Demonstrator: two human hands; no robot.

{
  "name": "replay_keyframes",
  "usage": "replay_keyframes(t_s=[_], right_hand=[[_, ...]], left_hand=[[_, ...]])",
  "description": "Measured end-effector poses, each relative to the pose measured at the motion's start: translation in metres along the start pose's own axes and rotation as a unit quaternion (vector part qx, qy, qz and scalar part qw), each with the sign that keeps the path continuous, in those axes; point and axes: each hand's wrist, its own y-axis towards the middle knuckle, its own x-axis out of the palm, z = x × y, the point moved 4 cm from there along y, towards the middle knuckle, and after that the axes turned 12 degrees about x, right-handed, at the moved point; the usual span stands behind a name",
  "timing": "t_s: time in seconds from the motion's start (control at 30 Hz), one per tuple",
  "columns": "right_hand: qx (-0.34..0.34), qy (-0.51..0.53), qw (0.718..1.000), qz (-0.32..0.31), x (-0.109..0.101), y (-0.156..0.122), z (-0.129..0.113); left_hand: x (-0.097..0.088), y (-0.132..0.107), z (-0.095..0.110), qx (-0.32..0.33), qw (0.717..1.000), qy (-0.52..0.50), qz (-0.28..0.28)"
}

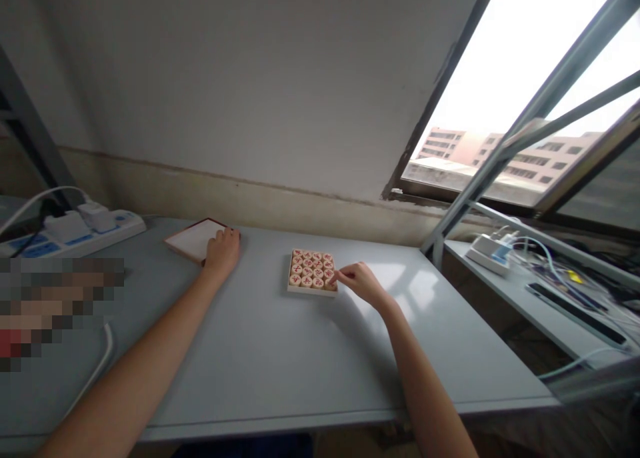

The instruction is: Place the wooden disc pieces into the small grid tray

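Round xiangqi pieces [307,272] with red characters stand in rows in a shallow light box [313,292] on the grey table. My right hand [364,282] is at the box's near right corner, fingers curled and fingertips on the corner piece, which they partly cover. Farther left, a box lid [193,240] with a white inside and a dark reddish rim lies by the wall. Over its right side is my left hand [223,250], with the fingers bent around the edge; the fingertips are partly hidden.
On the left is a white power strip [117,223] with plugs, near a white cable [106,351] and a blurred-out area. Metal frame posts [439,248] rise at the right. Beyond them, a second surface holds another power strip [487,255] and tangled cables. A wall borders the table's back.
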Motion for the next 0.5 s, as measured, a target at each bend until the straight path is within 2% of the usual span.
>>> replay_keyframes(t_s=[0.37,0.5], right_hand=[[0.002,0.006,1.000,0.000,0.0002,-0.0005,-0.0009],[0.014,0.060,0.998,-0.014,-0.0022,-0.0014,-0.0026]], left_hand=[[-0.0025,-0.0007,0.0001,-0.001,1.000,-0.013,-0.003],[-0.0047,-0.0012,0.0006,-0.013,0.999,-0.028,-0.010]])
